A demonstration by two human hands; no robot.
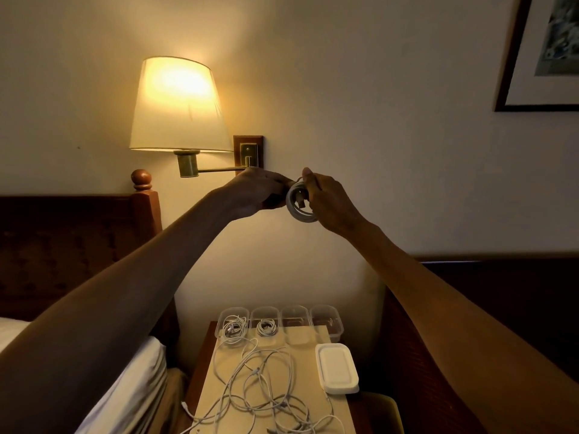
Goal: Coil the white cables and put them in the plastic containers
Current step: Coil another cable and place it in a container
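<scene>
No text, label, brand, number or sign can be read anywhere in the view. The framed picture (551, 48) on the wall shows only a blurred print, with no letters that can be made out. The stacked lids (337, 369) and the plastic containers (279, 321) on the table carry no marking that can be seen. The brass plate (248, 155) of the wall lamp is also plain.

Lit wall lamp (180, 104), framed picture (545, 54)
</scene>
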